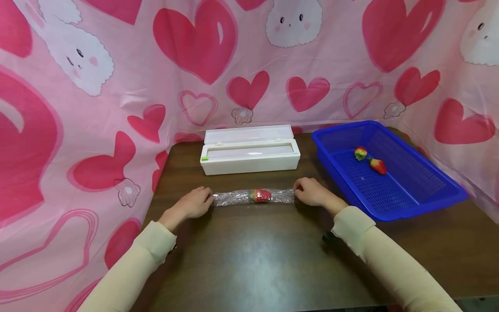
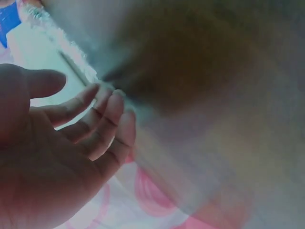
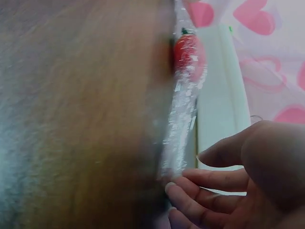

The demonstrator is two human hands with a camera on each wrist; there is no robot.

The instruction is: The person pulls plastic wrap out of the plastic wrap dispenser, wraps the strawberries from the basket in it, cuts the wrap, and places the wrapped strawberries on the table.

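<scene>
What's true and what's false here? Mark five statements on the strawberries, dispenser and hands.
Two strawberries lie in the blue plastic basket. True.
All three strawberries are in the basket. False: the film-wrapped strawberry lies on the table.
The lid of the white cling-film dispenser stands open. True.
The basket stands left of the dispenser. False: it stands to its right.
The left hand and right hand are at opposite ends of the clear film. True.

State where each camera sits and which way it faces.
Head: on the head, facing forward and down at the table; left grip, right grip, both sleeves show.
Left wrist: worn there, looking past palm and fingers across the blurred table.
Right wrist: worn there, looking past that grip's fingers along the film-wrapped strawberry.
Shared: head and right wrist show the strawberry and white box.
</scene>
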